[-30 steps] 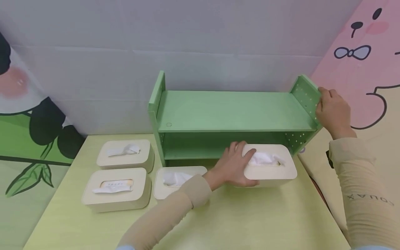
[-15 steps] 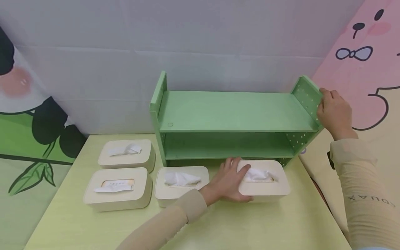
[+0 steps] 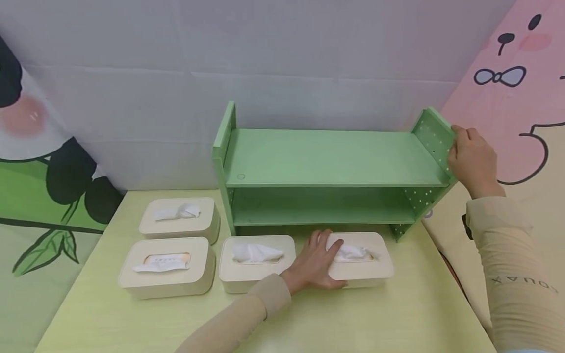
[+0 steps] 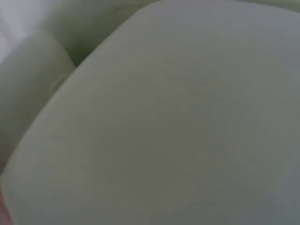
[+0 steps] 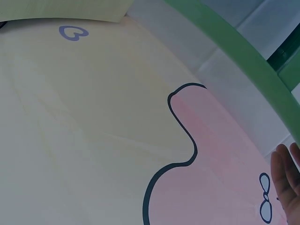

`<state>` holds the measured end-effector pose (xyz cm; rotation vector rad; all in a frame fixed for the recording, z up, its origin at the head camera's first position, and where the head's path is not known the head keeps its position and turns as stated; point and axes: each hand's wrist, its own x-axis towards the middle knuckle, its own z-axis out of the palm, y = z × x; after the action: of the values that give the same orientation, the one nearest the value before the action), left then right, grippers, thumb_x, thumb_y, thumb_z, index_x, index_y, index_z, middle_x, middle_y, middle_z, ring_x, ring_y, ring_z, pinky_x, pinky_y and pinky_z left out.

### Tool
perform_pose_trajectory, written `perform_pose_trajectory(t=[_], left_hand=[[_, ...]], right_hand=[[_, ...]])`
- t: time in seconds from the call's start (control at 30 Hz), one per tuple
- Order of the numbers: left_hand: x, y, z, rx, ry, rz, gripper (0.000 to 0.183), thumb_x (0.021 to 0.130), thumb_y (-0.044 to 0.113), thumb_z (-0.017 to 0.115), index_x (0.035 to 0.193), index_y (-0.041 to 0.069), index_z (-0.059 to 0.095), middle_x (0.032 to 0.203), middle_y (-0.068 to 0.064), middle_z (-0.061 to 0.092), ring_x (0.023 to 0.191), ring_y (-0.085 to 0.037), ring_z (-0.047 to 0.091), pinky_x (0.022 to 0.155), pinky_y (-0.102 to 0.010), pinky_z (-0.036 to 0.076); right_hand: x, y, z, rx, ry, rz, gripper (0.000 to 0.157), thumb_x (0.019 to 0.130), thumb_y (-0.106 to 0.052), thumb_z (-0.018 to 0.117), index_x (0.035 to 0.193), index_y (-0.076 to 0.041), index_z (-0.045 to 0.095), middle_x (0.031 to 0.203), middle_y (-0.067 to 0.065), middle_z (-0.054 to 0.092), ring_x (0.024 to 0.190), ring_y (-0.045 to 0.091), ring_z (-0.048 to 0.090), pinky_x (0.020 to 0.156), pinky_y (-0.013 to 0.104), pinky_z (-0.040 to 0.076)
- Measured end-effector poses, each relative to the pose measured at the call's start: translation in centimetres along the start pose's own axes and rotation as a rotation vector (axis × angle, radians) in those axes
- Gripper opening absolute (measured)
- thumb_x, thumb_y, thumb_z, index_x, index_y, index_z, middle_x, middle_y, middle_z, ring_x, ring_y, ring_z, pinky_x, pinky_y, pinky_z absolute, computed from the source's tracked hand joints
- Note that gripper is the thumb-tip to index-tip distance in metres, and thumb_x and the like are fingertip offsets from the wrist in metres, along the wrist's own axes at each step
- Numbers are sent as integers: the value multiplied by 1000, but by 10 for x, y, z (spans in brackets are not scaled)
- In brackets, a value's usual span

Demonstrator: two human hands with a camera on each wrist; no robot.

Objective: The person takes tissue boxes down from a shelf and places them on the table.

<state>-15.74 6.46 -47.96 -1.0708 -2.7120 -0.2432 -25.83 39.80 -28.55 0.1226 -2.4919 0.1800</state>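
Note:
My left hand (image 3: 313, 262) grips the left end of a cream tissue box (image 3: 368, 272), its thumb at the front and its fingers at the back. A white tissue sticks out of the slot on top. The box stands low before the green shelf (image 3: 326, 157); whether it rests on the table I cannot tell. Pale, blurred box surface (image 4: 164, 117) fills the left wrist view. My right hand (image 3: 473, 159) holds the top edge of the shelf's right side panel. Fingers (image 5: 281, 171) of that hand show at the right wrist view's edge.
A second tissue box (image 3: 249, 279) lies just left of my left hand. Two more boxes, a rear one (image 3: 205, 220) and a front one (image 3: 163, 289), lie farther left on the table (image 3: 331, 323). A grey wall covering (image 3: 309, 59) rises behind the shelf.
The left hand has brought its tissue box down and toward me from in front of the shelf's lower level, then leftward. The right hand stays at the side panel.

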Motion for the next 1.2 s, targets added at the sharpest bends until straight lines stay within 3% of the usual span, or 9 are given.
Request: perform_pose_trajectory(t=[0.43,0.6,1.2], left_hand=[[0,-7,18,-9,-15,-27,92,63,75,58,134,20,37,137,-15,33,121,-32,36,90,-43,42],[1,-8,19,-28,-44,-41,92,64,74,57,135,20,36,137,-15,32,121,-33,36,92,-43,41],[4,-9,17,-104,-175,-74,90,71,70,56,140,18,29,141,-17,27,128,-36,31,99,-45,37]], right_hand=[[0,-2,-2,-2,-28,13,43,89,-7,29,125,7,46,108,33,51,88,49,49,68,60,38],[2,-1,-2,0,-50,20,44,89,-6,28,128,6,44,109,34,50,89,49,48,70,61,37],[0,1,0,-3,-10,2,42,89,-7,30,125,7,47,106,33,52,87,49,49,67,60,38]])
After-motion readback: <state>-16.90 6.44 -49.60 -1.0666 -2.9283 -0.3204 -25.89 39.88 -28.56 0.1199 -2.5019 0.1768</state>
